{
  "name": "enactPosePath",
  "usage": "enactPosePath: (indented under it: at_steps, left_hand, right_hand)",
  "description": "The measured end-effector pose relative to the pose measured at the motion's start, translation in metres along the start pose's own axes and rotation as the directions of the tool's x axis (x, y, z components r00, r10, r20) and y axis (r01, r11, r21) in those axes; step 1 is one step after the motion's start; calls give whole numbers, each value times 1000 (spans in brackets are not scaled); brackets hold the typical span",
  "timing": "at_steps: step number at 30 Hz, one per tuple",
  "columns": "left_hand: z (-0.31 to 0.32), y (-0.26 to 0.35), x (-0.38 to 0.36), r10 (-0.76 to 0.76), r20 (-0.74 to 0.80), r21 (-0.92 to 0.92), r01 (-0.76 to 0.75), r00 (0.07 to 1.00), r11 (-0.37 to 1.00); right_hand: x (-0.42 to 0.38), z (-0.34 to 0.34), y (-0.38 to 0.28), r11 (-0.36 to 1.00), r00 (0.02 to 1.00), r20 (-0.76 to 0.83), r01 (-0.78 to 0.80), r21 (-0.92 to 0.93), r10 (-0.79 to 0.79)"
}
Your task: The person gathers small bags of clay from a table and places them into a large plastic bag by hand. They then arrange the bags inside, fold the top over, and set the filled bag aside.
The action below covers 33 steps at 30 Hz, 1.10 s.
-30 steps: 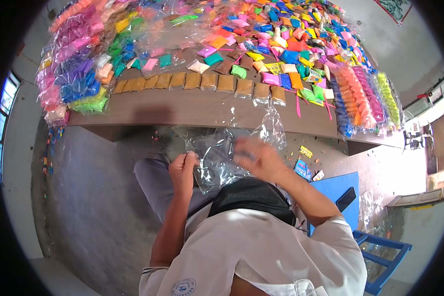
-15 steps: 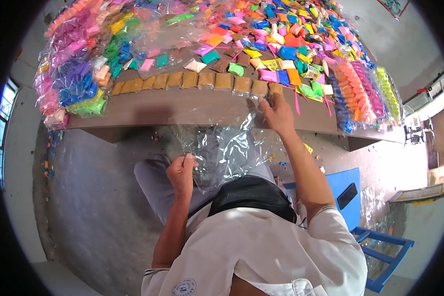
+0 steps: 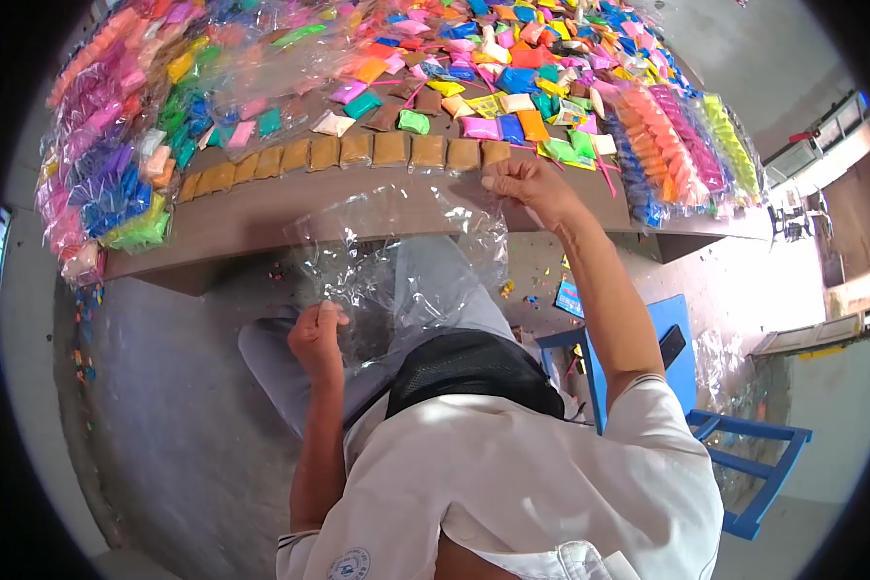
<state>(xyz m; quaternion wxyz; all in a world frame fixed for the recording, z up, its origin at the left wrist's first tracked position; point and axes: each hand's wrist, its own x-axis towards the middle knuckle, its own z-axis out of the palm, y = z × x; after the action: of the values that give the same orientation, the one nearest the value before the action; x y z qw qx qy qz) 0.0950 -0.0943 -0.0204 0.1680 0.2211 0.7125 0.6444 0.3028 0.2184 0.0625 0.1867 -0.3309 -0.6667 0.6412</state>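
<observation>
A clear plastic bag [image 3: 396,280] is stretched between my hands above my lap, its upper part overlapping the table edge. My left hand [image 3: 317,338] pinches its lower left side, thumb up. At the bag's upper right corner, my right hand [image 3: 534,190] is closed with thumb and fingers together, the film reaching up to the fingertips. Those fingertips are right by the last brown packet [image 3: 496,155] at the right end of a row. Several more flat brown packets [image 3: 355,150] run leftward along the table's front edge.
Loose colourful packets [image 3: 512,77] cover the table [image 3: 261,208] behind the row. Bagged strips of packets lie at the left [image 3: 116,184] and right [image 3: 662,145]. A blue chair [image 3: 686,338] with a phone [image 3: 672,345] on it stands to my right.
My right hand has come off the last brown packet and closed at the bag's upper corner. The bag is spread wider. The camera view has shifted slightly.
</observation>
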Motion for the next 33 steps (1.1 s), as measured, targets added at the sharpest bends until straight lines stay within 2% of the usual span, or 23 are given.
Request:
enactPosePath:
  at_steps: [4,10,13,17,20,23,26,29,33]
  left_hand:
    - [-3,0,0,24,11,-101,-23,1000,995]
    - [-4,1,0,12,35,-96,-8,999,995]
    - [-8,-1,-1,-60,50,-79,64,997,995]
    - [-15,-35,8,-100,86,-223,117,991,968]
    - [-14,-36,8,-151,81,-245,167,985,955]
    - [-13,-39,9,-164,90,-253,182,982,950]
    - [-12,-45,15,-172,122,-226,196,978,954]
    - [-7,-54,23,-167,116,-186,187,979,965]
    - [0,-44,30,-136,103,-171,152,985,973]
  right_hand:
    - [-11,9,4,997,998,-39,45,-62,-48]
    - [-47,19,-13,980,987,-68,137,-147,-149]
    - [-75,22,-21,965,980,-40,183,-187,-194]
    - [-113,32,-32,975,973,-94,200,-102,-209]
    - [-130,31,-32,959,961,-103,238,-156,-256]
    - [-143,36,-36,936,954,-59,276,-221,-295]
    - [-149,41,-43,855,907,38,408,-320,-419]
    - [-154,43,-47,881,907,72,421,-216,-416]
    - [-161,42,-60,845,889,142,458,-278,-435]
